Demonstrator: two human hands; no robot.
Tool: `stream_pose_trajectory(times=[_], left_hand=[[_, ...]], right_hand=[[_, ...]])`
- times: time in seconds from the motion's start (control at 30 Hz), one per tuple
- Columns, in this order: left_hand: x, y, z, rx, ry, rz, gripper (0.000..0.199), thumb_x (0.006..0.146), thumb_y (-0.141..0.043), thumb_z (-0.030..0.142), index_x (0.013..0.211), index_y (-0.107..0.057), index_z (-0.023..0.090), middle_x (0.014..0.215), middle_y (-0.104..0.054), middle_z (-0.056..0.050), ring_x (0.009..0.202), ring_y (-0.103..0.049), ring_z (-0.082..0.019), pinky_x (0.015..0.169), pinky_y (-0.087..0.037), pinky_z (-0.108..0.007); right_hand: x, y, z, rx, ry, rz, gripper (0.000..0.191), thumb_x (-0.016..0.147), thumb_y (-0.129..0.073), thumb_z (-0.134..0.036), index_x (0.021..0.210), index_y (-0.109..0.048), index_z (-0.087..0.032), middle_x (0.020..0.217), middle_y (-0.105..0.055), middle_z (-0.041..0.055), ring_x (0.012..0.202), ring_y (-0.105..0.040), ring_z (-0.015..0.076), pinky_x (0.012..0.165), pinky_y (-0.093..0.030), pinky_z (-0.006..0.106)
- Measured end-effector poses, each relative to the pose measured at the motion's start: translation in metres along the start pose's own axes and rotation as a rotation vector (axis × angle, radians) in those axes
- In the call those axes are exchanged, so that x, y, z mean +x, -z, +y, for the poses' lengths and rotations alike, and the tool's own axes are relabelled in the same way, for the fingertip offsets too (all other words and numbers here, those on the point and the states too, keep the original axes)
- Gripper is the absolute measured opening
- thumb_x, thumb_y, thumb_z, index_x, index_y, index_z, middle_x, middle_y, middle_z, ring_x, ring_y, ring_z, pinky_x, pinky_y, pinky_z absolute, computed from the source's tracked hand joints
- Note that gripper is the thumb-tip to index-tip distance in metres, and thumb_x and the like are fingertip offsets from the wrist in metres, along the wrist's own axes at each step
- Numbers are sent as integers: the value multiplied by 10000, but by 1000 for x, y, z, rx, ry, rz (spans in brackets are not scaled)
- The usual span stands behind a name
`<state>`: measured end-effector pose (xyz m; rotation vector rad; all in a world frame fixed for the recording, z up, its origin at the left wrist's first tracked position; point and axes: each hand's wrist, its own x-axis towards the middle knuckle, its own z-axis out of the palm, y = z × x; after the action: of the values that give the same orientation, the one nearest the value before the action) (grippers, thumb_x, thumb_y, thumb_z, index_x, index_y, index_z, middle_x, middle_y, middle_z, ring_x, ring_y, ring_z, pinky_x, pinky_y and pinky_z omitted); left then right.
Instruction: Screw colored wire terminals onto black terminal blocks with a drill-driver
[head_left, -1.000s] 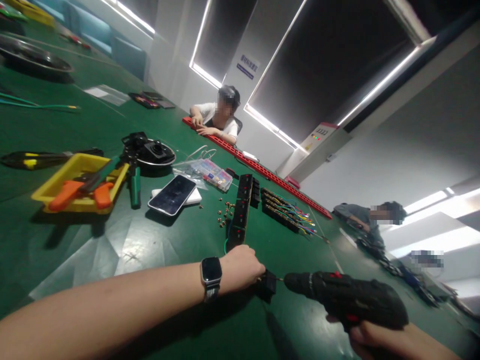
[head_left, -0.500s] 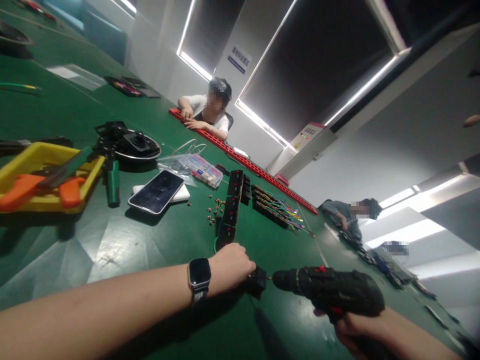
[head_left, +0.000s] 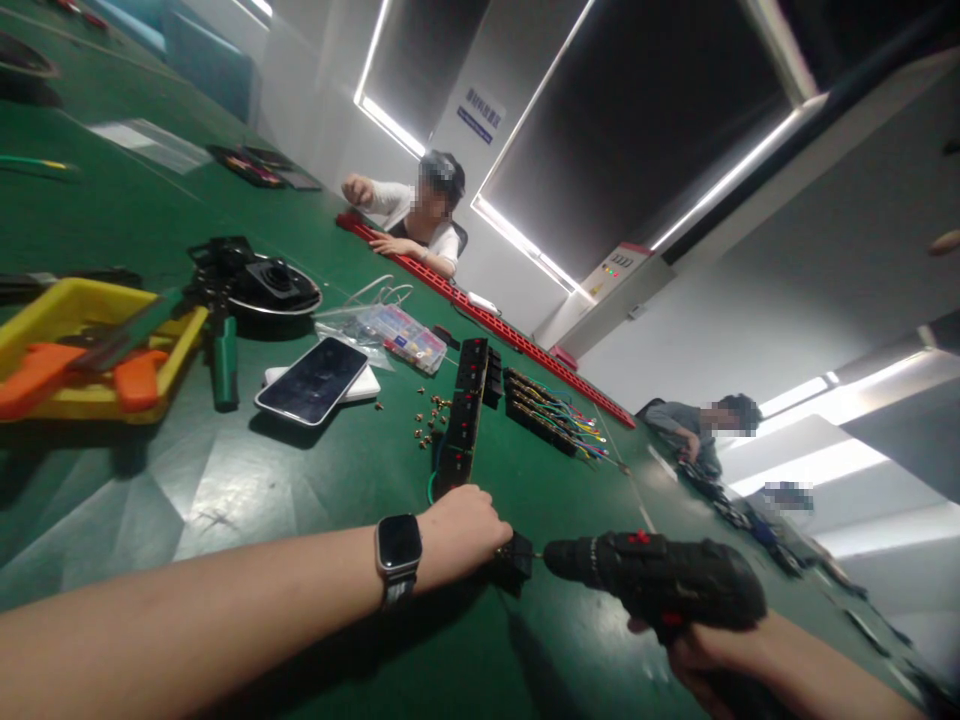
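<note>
**Slender bit at a small block, close to the fingers**

The green table (head_left: 585, 490) lies under everything, with the red rail (head_left: 495, 322) along its far side. The drill (head_left: 675, 585) is level or nearly so, in the right hand (head_left: 701, 650), fingers wrapped about its handle; whether the trigger is pressed I cannot tell. It seems held by that one hand alone, so a sagging wrist could tilt the bit and make it slip.

The black strip (head_left: 465, 425) runs away beyond the left hand (head_left: 469, 525), beside the wired strips (head_left: 544, 415). Its near end is hidden, so I cannot tell whether it joins the block. A jolt there might scatter the loose screws (head_left: 431, 420) just beside it.

The block (head_left: 516, 565) is pinched in the left hand, the grip narrow, the fingertips mostly hidden. If the drill catches, its twist could wrench the block round, since only the fingers appear to steady it.

Smallest is the bit (head_left: 538, 555), pointing at the block's near face; contact is too small to judge. Pushed off line, it could skid towards the fingers.
</note>
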<state>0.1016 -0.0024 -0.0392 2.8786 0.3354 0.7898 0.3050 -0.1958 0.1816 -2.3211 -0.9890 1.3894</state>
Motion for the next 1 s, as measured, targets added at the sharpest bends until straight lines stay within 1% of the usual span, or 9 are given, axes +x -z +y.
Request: stream_pose_trajectory(times=[0.1, 0.2, 0.37, 0.53, 0.63, 0.73, 0.87, 0.93, 1.0], left_hand=[[0, -2, 0, -1, -7, 21, 147, 865, -814, 224, 788, -691, 205, 689, -722, -45, 697, -687, -252, 626, -447, -356], [-1, -2, 0, -5, 0, 5, 143, 879, -808, 232, 798, -693, 205, 698, -726, -41, 705, -685, -244, 641, -454, -345], [-1, 4, 1, -11, 9, -30, 116, 910, -781, 250, 827, -711, 208, 716, -729, -45, 726, -688, -244, 654, -464, -344], [-1, 8, 3, -20, 12, -39, 99, 892, -797, 230, 844, -717, 199, 734, -738, -46, 758, -703, -247, 672, -465, -344], [-1, 7, 3, -22, 7, -32, 97, 888, -799, 224, 849, -713, 202, 743, -740, -42, 769, -705, -250, 672, -459, -348], [-1, 4, 1, -15, 3, -16, 104, 898, -794, 231, 842, -709, 210, 736, -735, -34, 751, -697, -249, 657, -448, -355], [-4, 1, -1, 2, -14, -2, 112, 913, -782, 237, 837, -703, 216, 739, -734, -28, 721, -683, -246, 632, -425, -363], [-5, 2, -1, 7, -20, 0, 111, 917, -782, 242, 844, -702, 220, 741, -731, -22, 720, -679, -244, 629, -418, -367], [-5, 4, 0, 13, -26, -9, 108, 926, -776, 247, 851, -703, 220, 738, -727, -22, 735, -679, -244, 637, -415, -368]], right_hand=[[0, 1, -2, 9, -9, -1, 523, 754, -754, -473, 1140, -719, -122, 677, -613, -1, 581, -567, 132, 577, -504, 253], [0, 1, -7, 46, -26, -20, 514, 753, -771, -499, 1108, -737, -128, 664, -601, -4, 573, -563, 126, 554, -523, 242], [2, 2, -16, 206, -115, -2, 436, 746, -832, -513, 935, -737, -131, 629, -573, -20, 530, -526, 94, 513, -548, 224], [5, 4, -18, 203, -122, -29, 440, 747, -847, -558, 783, -685, -150, 614, -573, -14, 510, -524, 89, 509, -571, 229], [4, 4, -20, 173, -96, -52, 462, 749, -858, -575, 783, -678, -151, 639, -578, -10, 544, -532, 90, 529, -577, 230], [2, 6, -24, 127, -96, -57, 476, 745, -873, -575, 845, -694, -145, 655, -585, -8, 567, -545, 96, 549, -584, 239], [7, 10, -43, -6, -68, -89, 535, 711, -907, -571, 955, -710, -139, 656, -618, -2, 553, -573, 112, 544, -592, 257], [10, 10, -60, -98, -62, -137, 491, 735, -903, -528, 974, -720, -140, 672, -644, 8, 569, -609, 124, 569, -611, 265], [14, 7, -82, -160, -95, -199, 421, 747, -890, -464, 964, -735, -138, 749, -694, 37, 586, -653, 140, 585, -631, 281]])
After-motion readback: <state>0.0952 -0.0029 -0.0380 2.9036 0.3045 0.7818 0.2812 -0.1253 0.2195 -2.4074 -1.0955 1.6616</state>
